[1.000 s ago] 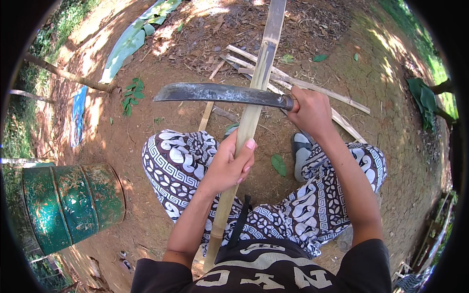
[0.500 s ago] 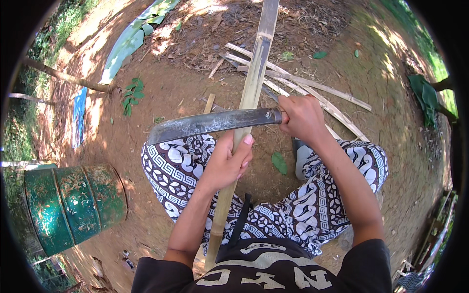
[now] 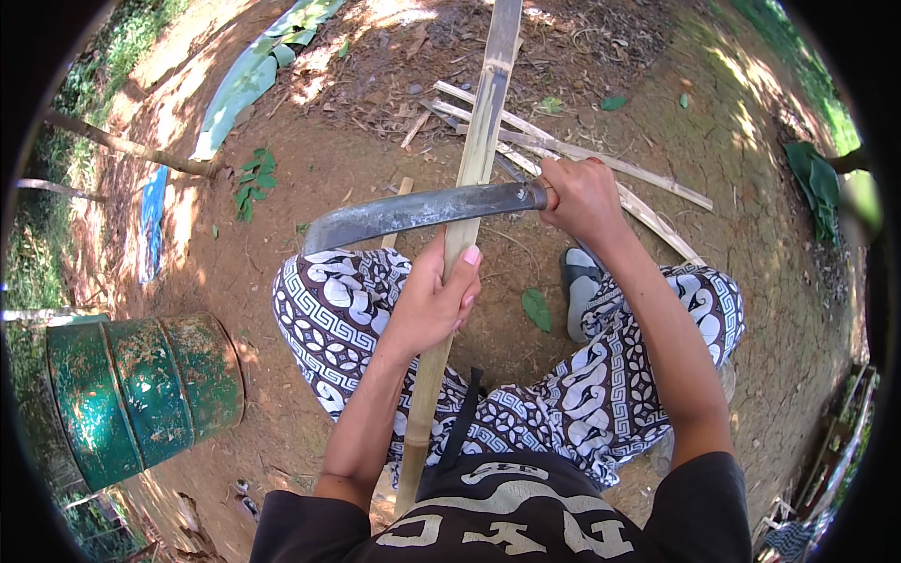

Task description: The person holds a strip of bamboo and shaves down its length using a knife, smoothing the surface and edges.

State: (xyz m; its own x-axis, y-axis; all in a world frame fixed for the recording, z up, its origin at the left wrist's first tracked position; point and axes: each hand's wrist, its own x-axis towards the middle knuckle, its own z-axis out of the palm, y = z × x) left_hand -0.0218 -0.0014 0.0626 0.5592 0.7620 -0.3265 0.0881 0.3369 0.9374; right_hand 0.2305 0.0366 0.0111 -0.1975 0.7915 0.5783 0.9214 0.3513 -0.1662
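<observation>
My left hand (image 3: 436,298) is wrapped round a long split bamboo strip (image 3: 479,155), which runs from my lap up past the far edge of the view. A machete (image 3: 422,214) lies crosswise over the strip just beyond that hand, its broad curved tip to the left. The fingers of my right hand (image 3: 584,202) close around its handle, most of which they hide. Where the blade crosses, it seems to touch the bamboo. Pale shaved wood shows on the strip beyond the blade.
Several split bamboo pieces (image 3: 601,159) lie on the dirt ahead to the right. A rusty green drum (image 3: 145,389) rests at the left. Beyond it are a blue sheet (image 3: 152,225) and a long green leaf (image 3: 235,98). My patterned trouser legs (image 3: 343,319) flank the strip.
The machete and my right hand have shifted slightly to the right and toward the far side. The bamboo's far end has swung a little left. My left hand keeps its grip.
</observation>
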